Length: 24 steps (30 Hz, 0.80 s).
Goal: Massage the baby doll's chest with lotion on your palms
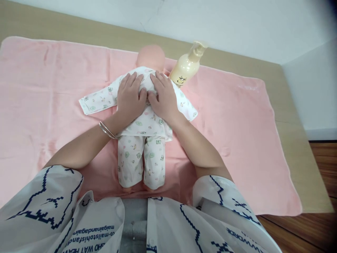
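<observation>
A baby doll (150,56) lies on a pink towel (237,116), dressed in a white printed top (147,121) and matching trousers (140,160), head pointing away from me. My left hand (130,96) lies flat on the doll's upper back or chest, fingers stretched out and apart. My right hand (163,96) lies beside it, also flat with fingers spread, thumbs nearly touching. Neither hand holds anything. A silver bangle (106,130) sits on my left wrist.
A cream pump bottle (187,66) lies tilted on the towel just right of the doll's head. The towel covers a tan table (295,140) against a white wall. Wooden floor (323,168) shows at the right. My patterned white shirt fills the bottom.
</observation>
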{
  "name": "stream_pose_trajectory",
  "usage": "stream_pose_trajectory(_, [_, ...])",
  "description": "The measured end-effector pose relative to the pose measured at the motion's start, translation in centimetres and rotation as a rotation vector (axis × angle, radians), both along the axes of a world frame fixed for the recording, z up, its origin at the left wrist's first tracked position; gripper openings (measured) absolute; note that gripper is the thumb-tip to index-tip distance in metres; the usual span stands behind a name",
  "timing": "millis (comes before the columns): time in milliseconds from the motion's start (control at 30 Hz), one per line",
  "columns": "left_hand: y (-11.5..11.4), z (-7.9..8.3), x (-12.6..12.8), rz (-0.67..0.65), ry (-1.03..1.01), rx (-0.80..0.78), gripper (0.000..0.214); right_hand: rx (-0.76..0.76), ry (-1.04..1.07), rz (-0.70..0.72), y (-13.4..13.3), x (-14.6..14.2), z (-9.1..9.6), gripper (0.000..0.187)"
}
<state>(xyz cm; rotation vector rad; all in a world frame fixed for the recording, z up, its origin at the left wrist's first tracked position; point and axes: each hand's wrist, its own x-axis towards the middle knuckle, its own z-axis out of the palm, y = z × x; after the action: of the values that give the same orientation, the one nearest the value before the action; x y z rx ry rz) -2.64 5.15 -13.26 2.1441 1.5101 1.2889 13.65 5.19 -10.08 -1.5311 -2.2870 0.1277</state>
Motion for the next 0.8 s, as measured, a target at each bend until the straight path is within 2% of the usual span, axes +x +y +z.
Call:
stream_pose_trajectory(333, [0.6,-0.6,-0.1,-0.018,-0.004,-0.014,0.047,0.032,-0.025,-0.011,-0.3,0.0,0.0,0.056])
stream_pose_trajectory(633, [-0.4,1.1,0.7,0.081,0.069,-0.052,0.042,0.039,-0.029,0.026,-0.1,0.3,-0.1,0.056])
stream_pose_trajectory(800, [-0.6,1.5,0.9,0.104,0.075,0.010,0.035,0.016,-0.080,0.065,0.3,0.4,0.5,0.055])
